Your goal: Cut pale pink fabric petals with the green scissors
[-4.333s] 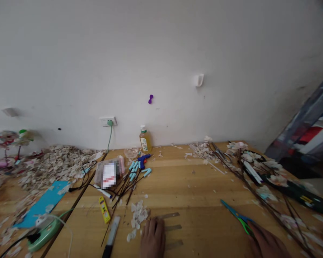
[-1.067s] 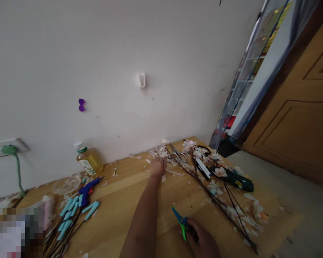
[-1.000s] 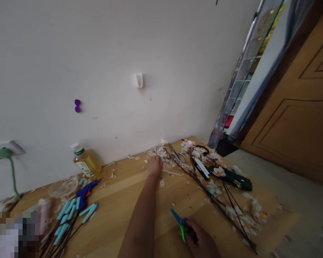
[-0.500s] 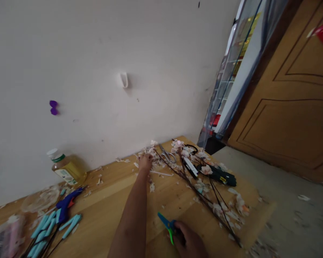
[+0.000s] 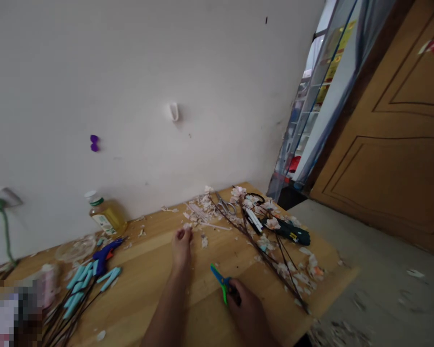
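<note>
1. Far left, a pixelated block (image 5: 5, 318) hides whatever lies there; the label on the bottle (image 5: 106, 218) is too blurred to read.
2. Your left hand (image 5: 182, 248) rests on the surface (image 5: 148, 289), fingers (image 5: 183, 234) pinched together; whether they grip a petal scrap, you cannot tell.
3. Your right hand (image 5: 248, 311), cut off by the bottom edge, is clenched around the green-and-blue scissors (image 5: 219, 278).
4. Flowered branches (image 5: 271, 250) lie just right of them.
</note>
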A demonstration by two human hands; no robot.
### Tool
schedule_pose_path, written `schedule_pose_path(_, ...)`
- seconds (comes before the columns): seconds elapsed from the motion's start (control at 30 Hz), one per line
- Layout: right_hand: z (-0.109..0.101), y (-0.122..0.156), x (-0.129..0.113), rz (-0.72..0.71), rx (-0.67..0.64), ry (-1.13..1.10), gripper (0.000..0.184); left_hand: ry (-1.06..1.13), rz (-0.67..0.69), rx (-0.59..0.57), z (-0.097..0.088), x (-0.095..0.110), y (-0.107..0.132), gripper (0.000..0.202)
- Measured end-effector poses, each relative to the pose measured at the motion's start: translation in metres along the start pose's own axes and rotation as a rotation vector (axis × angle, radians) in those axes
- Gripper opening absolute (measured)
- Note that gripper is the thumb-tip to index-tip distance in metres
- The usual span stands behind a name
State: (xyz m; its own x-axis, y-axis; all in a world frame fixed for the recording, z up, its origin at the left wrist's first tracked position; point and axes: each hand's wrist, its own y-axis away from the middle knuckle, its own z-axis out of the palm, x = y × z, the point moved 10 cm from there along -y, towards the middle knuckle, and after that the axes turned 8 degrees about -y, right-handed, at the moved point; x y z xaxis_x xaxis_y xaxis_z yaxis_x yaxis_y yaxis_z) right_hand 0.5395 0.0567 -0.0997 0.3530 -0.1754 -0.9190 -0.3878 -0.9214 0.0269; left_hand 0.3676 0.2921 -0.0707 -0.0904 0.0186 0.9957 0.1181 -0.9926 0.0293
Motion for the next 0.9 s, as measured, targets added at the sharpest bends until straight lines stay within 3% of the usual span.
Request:
schedule_pose_path(0.07,-0.001,0.002,0.001,-0.037,0.027,-0.016,0.033,0.247,-0.148,0.082,-0.047,-0.018,0.048,0.029)
schedule_pose_path(0.13,-0.004,0.003,0.002,-0.069,0.068,-0.011,0.038,0.344,-0.242,0.117,-0.084,-0.027,0.09,0.027)
schedule_pose_path(0.27,-0.006,0.006,0.003,-0.091,0.078,0.033,0.051,0.372,-0.298,0.117,-0.129,-0.025,0.136,0.018)
schedule_pose_path(0.33,-0.006,0.01,-0.002,-0.149,0.067,0.008,0.056,0.397,-0.302,0.087,-0.137,-0.022,0.143,0.017)
schedule_pose_path(0.43,-0.002,0.022,-0.013,-0.254,0.065,-0.019,0.057,0.48,-0.303,-0.027,-0.134,-0.022,0.147,0.023)
schedule_pose_path(0.53,0.022,0.039,-0.031,-0.34,0.045,0.003,0.053,0.534,-0.269,-0.084,-0.133,-0.023,0.148,0.031)
schedule_pose_path(0.73,0.092,0.058,-0.063,-0.371,-0.067,0.036,0.046,0.437,-0.232,0.036,-0.147,-0.033,0.149,0.031)
schedule_pose_path(0.9,0.107,0.056,-0.069,-0.394,-0.123,0.099,0.044,0.404,-0.153,0.054,-0.154,-0.026,0.148,0.034)
